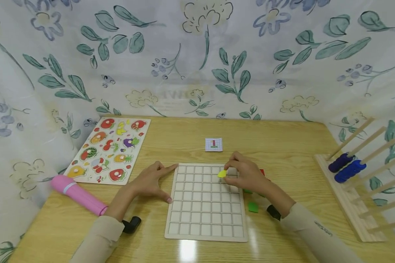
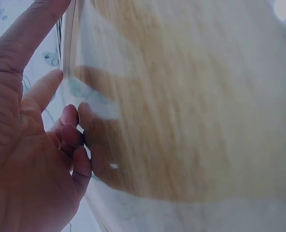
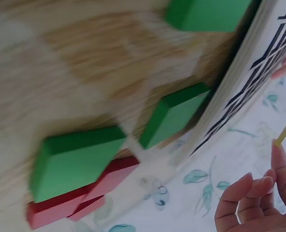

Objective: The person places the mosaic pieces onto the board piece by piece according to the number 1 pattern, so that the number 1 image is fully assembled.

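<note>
A pale board with a square grid (image 1: pixel 195 206) lies on the table in front of me. My left hand (image 1: pixel 149 181) has its index finger and thumb spread along the board's left edge, the fingertips touching it. Above the grid's upper right, my right hand (image 1: pixel 245 174) pinches a small yellow tile (image 1: pixel 222 174) between thumb and index finger. In the right wrist view that tile (image 3: pixel 284 132) appears edge-on. Green tiles (image 3: pixel 80 162) and red tiles (image 3: pixel 111 179) lie beside the board's right side, partly hidden by my right hand in the head view. One green tile (image 1: pixel 253 207) shows fully.
Beyond the board lies a small card (image 1: pixel 214 144) with a coloured grid pattern. A fruit puzzle board (image 1: pixel 100 173) and a pink cylinder (image 1: pixel 85 197) are at the left. On the right stands a wooden peg rack (image 1: pixel 343 204) with purple and blue pieces. A floral curtain (image 1: pixel 197 84) hangs behind.
</note>
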{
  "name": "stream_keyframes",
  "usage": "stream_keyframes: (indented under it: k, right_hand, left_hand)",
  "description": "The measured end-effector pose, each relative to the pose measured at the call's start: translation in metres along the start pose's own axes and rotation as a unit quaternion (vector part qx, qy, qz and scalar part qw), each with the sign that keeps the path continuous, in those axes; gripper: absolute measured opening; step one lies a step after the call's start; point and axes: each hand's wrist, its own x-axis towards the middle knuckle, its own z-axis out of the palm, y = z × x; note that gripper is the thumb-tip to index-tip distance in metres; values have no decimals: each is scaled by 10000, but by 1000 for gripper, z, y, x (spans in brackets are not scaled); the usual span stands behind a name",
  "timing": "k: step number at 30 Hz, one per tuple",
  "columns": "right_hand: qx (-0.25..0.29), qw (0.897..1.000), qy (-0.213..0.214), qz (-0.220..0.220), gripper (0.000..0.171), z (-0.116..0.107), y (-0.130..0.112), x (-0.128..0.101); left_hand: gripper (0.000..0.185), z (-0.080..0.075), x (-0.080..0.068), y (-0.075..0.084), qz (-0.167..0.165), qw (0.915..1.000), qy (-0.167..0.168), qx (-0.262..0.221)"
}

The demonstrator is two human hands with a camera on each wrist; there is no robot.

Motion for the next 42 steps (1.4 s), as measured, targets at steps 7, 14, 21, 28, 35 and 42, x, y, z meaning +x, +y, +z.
stream_keyframes:
  k: [7, 14, 21, 28, 35, 42]
  right_hand:
    - [-67, 9998, -126, 154, 18, 3, -9, 8]
    - [29, 9994, -289, 176, 19, 9, -16, 18]
    - [86, 9988, -458, 155, 20, 18, -22, 28]
    - [-50, 9982, -585, 74, 19, 24, -28, 38]
    - [-484, 9948, -872, -216, 21, 31, -31, 42]
    - [-854, 9909, -906, -515, 23, 40, -34, 46]
  left_hand:
    - [117, 0, 2, 2, -51, 10000, -36, 33]
    - [118, -1, 1, 2, -111, 9999, -37, -17]
    - [118, 1, 2, 1, -117, 9999, -47, -9]
    - [118, 0, 2, 2, -140, 9999, -56, 29]
    - [118, 0, 3, 4, -174, 9998, -118, 49]
    - [118, -2, 1, 5, -300, 9994, -145, 34]
